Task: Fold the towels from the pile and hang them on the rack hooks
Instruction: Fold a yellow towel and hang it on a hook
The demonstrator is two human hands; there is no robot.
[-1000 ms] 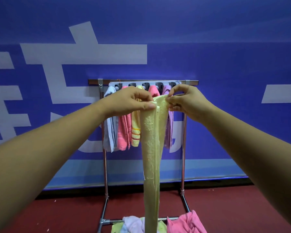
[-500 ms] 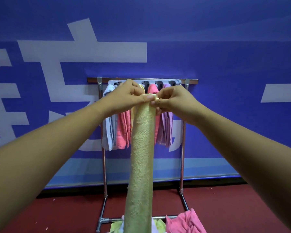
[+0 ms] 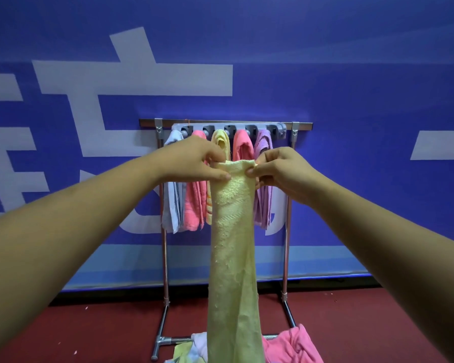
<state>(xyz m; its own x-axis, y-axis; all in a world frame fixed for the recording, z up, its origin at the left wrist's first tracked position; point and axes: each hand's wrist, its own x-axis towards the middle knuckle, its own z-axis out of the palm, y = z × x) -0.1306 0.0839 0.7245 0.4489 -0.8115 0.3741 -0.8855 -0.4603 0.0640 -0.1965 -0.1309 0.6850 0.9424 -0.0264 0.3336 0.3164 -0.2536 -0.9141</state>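
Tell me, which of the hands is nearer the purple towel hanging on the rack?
Right. The right hand overlaps the purple towel in view; the left hand is further left, before the pink towel.

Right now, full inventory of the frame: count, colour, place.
held towel: 1, pale yellow, hanging long in front of the rack, top edge pinched by both hands
hung towels: 5, light blue, pink, yellow, pink, lilac from left to right, on the hooks
hook strip: 1, grey, under the rack's top bar
rack: 1, metal, standing against the wall
towel pile: several, pink, white, yellow-green, on the floor at the rack's base
wall banner: 1, blue with white shapes, behind the rack
floor: dark red
left hand: gripping the top edge
right hand: gripping the top edge
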